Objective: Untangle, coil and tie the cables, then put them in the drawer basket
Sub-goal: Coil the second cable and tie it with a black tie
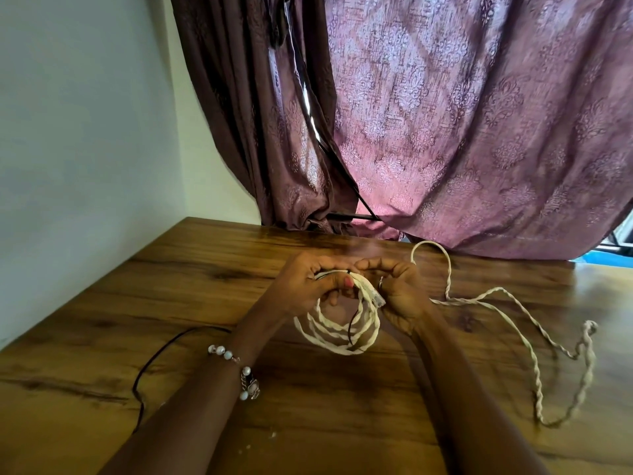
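Bench (102, 389): one, wood-grain, taken as landmark.

Cables: two.
- White cable (337, 329), twisted: one. Several loops formed a coil above the bench's middle, hanging from the hands. Its loose remainder (513, 323) trailed over the bench to the coil's right, ending in a long narrow loop near the bench's right edge.
- Dark cable (150, 365): one, thin, lying on the bench's left part; a dark strand also crossed the coil.

Hands: two.
- Left hand (305, 286): fingers curled round the coil's top, thumb pressed on it.
- Right hand (399, 289): fingers curled, pinching the white cable just beside the left hand.

Bracelet (236, 370): one, beaded, on the left wrist.

Curtain (479, 132): one, purple, patterned, behind the bench's far edge.

Containers: none in view.
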`<state>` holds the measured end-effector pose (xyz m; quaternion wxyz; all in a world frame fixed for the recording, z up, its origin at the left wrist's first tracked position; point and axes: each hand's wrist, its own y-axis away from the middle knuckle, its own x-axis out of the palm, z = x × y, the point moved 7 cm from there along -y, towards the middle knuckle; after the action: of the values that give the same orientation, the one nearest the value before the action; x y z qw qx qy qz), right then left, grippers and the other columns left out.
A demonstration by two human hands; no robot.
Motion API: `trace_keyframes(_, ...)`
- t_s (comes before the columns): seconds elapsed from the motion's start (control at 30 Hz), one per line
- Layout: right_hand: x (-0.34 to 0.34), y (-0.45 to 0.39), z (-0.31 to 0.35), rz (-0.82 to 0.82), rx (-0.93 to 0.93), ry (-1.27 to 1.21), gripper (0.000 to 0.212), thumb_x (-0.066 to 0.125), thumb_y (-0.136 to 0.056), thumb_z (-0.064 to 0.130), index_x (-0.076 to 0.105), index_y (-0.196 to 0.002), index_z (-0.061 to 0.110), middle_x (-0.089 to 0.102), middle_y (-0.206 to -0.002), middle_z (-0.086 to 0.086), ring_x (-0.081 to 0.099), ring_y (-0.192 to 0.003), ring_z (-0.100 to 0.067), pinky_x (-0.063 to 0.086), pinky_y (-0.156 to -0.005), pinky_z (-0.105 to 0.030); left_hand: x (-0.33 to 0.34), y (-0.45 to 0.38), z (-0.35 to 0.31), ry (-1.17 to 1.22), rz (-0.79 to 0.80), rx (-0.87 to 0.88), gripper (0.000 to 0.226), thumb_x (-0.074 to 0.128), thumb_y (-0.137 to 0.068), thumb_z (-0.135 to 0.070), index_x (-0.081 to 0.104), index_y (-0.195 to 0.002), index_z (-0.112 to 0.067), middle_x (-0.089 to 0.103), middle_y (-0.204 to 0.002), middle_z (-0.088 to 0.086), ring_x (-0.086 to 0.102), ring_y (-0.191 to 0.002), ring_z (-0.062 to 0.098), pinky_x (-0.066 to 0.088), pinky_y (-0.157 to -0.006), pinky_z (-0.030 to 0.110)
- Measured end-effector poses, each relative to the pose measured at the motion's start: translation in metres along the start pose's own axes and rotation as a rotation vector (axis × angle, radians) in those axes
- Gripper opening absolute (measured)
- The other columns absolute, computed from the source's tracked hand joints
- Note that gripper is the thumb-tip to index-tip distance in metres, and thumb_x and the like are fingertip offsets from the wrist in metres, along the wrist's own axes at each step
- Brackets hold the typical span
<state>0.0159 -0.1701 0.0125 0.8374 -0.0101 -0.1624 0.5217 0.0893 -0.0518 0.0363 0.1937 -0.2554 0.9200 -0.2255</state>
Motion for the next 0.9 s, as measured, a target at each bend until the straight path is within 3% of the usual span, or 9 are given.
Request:
trace_keyframes(0.13,0.003,0.002,0.005,-0.04,-0.01,0.05,0.027,0.045,-0.08,-0.027,0.062,-0.082,-0.007,0.071,-0.065,-0.01,0.067,-0.055,-0.015,0.056,-0.05,-0.024,-0.002,0.0,0.006,0.048,-0.03,-0.094,0.027,0.073,-0.077,-0.003,0.067,-0.103,0.001,0.074,-0.081,0.007,0.056,-0.055,0.029,0.045,-0.047,0.025)
trace_keyframes(0.23,-0.001,0.002,0.013,-0.074,-0.038,0.154,0.018,0.059,-0.077,-0.02,0.065,-0.083,-0.004,0.071,-0.065,-0.01,0.066,-0.053,-0.014,0.049,-0.046,-0.021,-0.001,0.002,0.014,0.079,-0.016,-0.215,0.038,0.074,-0.076,-0.005,0.053,-0.108,-0.003,0.069,-0.06,0.0,0.053,-0.041,0.018,0.041,-0.045,0.025)
trace_keyframes(0.3,-0.003,0.002,0.023,-0.099,-0.091,0.299,0.022,0.064,-0.074,-0.02,0.067,-0.083,-0.001,0.072,-0.065,-0.01,0.066,-0.054,-0.014,0.042,-0.044,-0.018,0.0,0.002,0.017,0.056,0.012,-0.246,0.037,0.075,-0.076,-0.007,0.057,-0.108,0.001,0.071,-0.065,0.005,0.056,-0.042,0.015,0.043,-0.046,0.026)
trace_keyframes(0.4,0.0,0.004,0.034,-0.111,-0.17,0.445,0.032,0.056,-0.073,-0.026,0.066,-0.088,0.001,0.071,-0.071,-0.019,0.071,-0.066,-0.022,0.055,-0.06,-0.024,-0.001,0.002,0.016,0.019,0.021,-0.262,0.03,0.074,-0.078,-0.007,0.066,-0.105,0.005,0.072,-0.08,0.022,0.061,-0.055,0.025,0.046,-0.049,0.027)
trace_keyframes(0.5,0.012,0.008,0.046,-0.087,-0.262,0.575,0.038,0.057,-0.073,-0.025,0.066,-0.089,0.007,0.071,-0.074,-0.023,0.071,-0.07,-0.026,0.059,-0.072,-0.032,-0.002,0.003,0.014,-0.009,-0.004,-0.261,0.02,0.075,-0.078,-0.007,0.07,-0.096,-0.002,0.072,-0.078,0.019,0.058,-0.057,0.031,0.045,-0.051,0.028)
trace_keyframes(0.6,0.023,0.009,0.05,-0.043,-0.337,0.701,0.038,0.069,-0.071,-0.017,0.065,-0.094,0.013,0.072,-0.07,-0.014,0.072,-0.069,-0.021,0.059,-0.072,-0.031,-0.005,0.003,0.014,-0.019,-0.04,-0.246,0.014,0.075,-0.077,-0.007,0.071,-0.09,-0.005,0.072,-0.077,0.018,0.061,-0.056,0.04,0.049,-0.056,0.034)
trace_keyframes(0.7,0.027,0.008,0.05,-0.036,-0.412,0.891,0.042,0.077,-0.07,-0.008,0.067,-0.103,0.014,0.074,-0.071,0.001,0.071,-0.071,-0.005,0.057,-0.074,-0.026,-0.009,0.003,0.018,-0.02,-0.093,-0.253,0.015,0.076,-0.076,-0.006,0.072,-0.089,0.0,0.072,-0.078,0.02,0.064,-0.07,0.051,0.052,-0.059,0.036)
trace_keyframes(0.77,0.031,0.01,0.052,-0.029,-0.488,0.978,0.044,0.08,-0.069,-0.002,0.067,-0.108,0.014,0.075,-0.076,0.005,0.068,-0.076,0.004,0.054,-0.074,-0.02,-0.013,0.005,0.023,0.022,-0.153,-0.284,0.016,0.076,-0.077,-0.007,0.072,-0.09,0.001,0.071,-0.079,0.024,0.064,-0.07,0.048,0.052,-0.061,0.038)
trace_keyframes(0.9,0.045,0.015,0.041,0.087,-0.547,1.064,0.049,0.076,-0.073,-0.003,0.063,-0.118,0.007,0.075,-0.085,-0.001,0.063,-0.082,0.01,0.044,-0.07,-0.005,-0.022,0.013,0.033,0.207,-0.307,-0.412,0.016,0.068,-0.083,-0.004,0.071,-0.096,0.006,0.069,-0.076,0.019,0.062,-0.062,0.02,0.05,-0.053,0.022)
